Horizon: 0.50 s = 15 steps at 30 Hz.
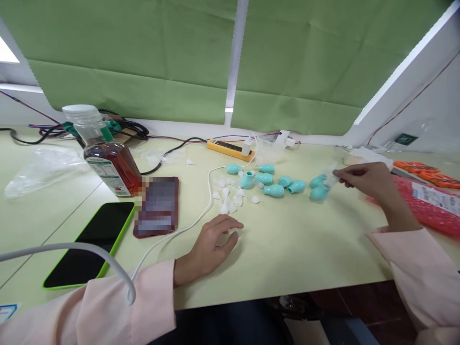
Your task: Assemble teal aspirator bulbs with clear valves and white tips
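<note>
My left hand (212, 244) rests on the table's near side, thumb and fingers apart, with nothing in it. Just beyond it lie several small translucent white plastic pieces (232, 200). Over on the right, my right hand (362, 179) pinches a blurred translucent plastic piece (331, 178) between thumb and fingertips. Two turquoise bulb-shaped pieces (319, 192) are right beside that plastic piece; whether they touch it I cannot tell. Several more glossy turquoise bulbs (273, 190) lie in the middle of the table, some showing an open neck.
At left stand a bottle of amber liquid (115, 165), a red-cased phone (158, 206) and a green-cased phone (89, 244). A white cable (196, 221) runs to a yellow power strip (230, 149). A red bubble-wrap package (427, 203) and orange items (420, 168) lie at right.
</note>
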Available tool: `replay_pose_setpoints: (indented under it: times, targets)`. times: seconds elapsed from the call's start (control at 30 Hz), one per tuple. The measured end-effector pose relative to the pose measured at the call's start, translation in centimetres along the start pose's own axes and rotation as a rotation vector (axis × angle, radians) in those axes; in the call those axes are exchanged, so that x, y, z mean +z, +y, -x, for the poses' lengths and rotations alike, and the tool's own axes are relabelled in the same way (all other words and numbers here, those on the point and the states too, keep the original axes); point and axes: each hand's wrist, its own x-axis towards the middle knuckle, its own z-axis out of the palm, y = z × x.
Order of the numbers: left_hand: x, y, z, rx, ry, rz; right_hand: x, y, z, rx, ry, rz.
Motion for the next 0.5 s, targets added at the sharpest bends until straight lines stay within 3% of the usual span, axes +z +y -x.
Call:
replay_pose_setpoints:
  times: [0.1, 0.17, 0.27, 0.33, 0.37, 0.4, 0.5]
  targets:
    - [0.0, -0.1, 0.0, 0.001, 0.009, -0.026, 0.9, 1.1, -0.6, 0.022, -0.105, 0.012]
    - [0.0, 0.0, -0.1, -0.007, 0.013, -0.044, 0.8, 0.7, -0.7, -0.002, -0.090, 0.115]
    - [0.0, 0.1, -0.1, -0.025, 0.015, -0.065, 0.7, -1.8, 0.2, -0.100, 0.144, 0.301]
    - [0.0, 0.1, 0.0, -0.033, 0.013, -0.071, 1.5, -4.1, 1.5, -0.244, 0.308, 0.267]
    - [0.0, 0.1, 0.0, -0.039, 0.012, -0.072, 2.3, -5.2, 2.2, -0.304, 0.313, 0.238]
    - [0.0, 0.0, 0.0, -0.046, 0.011, -0.073, 3.3, -6.4, 2.9, -0.381, 0.227, 0.210]
    - [0.0, 0.1, 0.1, -0.079, 0.009, -0.089, 6.9, -9.4, 5.1, -0.683, -0.255, 0.127]
